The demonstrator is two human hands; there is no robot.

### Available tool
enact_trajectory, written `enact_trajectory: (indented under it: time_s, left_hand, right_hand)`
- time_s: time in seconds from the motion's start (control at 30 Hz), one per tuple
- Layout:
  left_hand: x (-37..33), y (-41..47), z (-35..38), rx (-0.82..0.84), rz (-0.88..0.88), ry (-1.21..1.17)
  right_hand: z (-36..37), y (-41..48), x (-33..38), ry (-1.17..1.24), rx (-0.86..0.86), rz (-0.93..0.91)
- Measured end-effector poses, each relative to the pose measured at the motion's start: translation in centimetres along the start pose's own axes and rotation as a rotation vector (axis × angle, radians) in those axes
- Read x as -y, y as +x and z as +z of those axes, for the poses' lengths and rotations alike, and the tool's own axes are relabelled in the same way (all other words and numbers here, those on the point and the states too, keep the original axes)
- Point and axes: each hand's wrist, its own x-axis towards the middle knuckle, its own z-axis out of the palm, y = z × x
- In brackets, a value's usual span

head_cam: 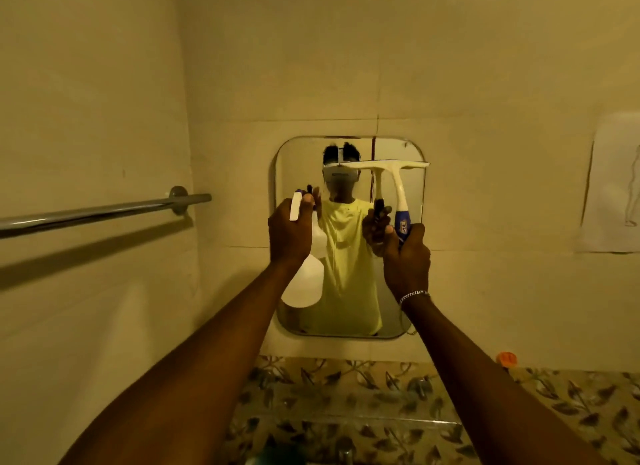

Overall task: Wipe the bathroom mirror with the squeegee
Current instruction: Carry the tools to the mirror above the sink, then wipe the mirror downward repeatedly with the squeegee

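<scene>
A small mirror (298,173) with rounded corners hangs on the tiled wall straight ahead. My right hand (407,256) grips the blue handle of a white squeegee (398,184), whose blade lies level against the upper part of the mirror, toward its right side. My left hand (289,232) holds a white spray bottle (297,206) with a dark nozzle in front of the mirror's left edge. The mirror reflects a person in a yellow shirt and both hands.
A chrome towel bar (104,211) juts from the left wall at hand height. Below the mirror runs a band of leaf-patterned tiles (381,395). An orange object (506,358) sits at the right above those tiles. A pale sheet (613,187) hangs on the right wall.
</scene>
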Motion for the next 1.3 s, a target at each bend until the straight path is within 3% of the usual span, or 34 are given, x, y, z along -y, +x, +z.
enact_trajectory:
  time_s: [0.33,0.53,0.77,0.97,1.1,1.3]
  left_hand:
    - [2.4,-3.5,0.9,0.031,-0.013,0.026]
    - [6.2,-9.5,0.9,0.028,-0.213,0.176]
    - [10.6,-15.9,-0.1,0.074,-0.214,0.066]
    - [14.6,-20.2,-1.8,0.078,-0.396,0.285]
    - [16.3,-22.2,-3.6,0.117,-0.439,0.153]
    - [17.0,-21.2,-4.9,0.016,-0.467,0.107]
  right_hand:
    - [0.5,1.1,0.1,0.017,-0.044,-0.016]
    - [0.0,0.1,-1.0,0.021,-0.049,0.024]
    - [-0.3,-1.3,-2.0,0.006,-0.022,0.029]
    - [-0.3,-2.7,-2.4,0.018,0.002,0.056]
    - [0.6,-3.1,-0.9,0.063,0.049,0.037]
    - [3.9,-1.4,5.6,0.238,0.171,0.054]
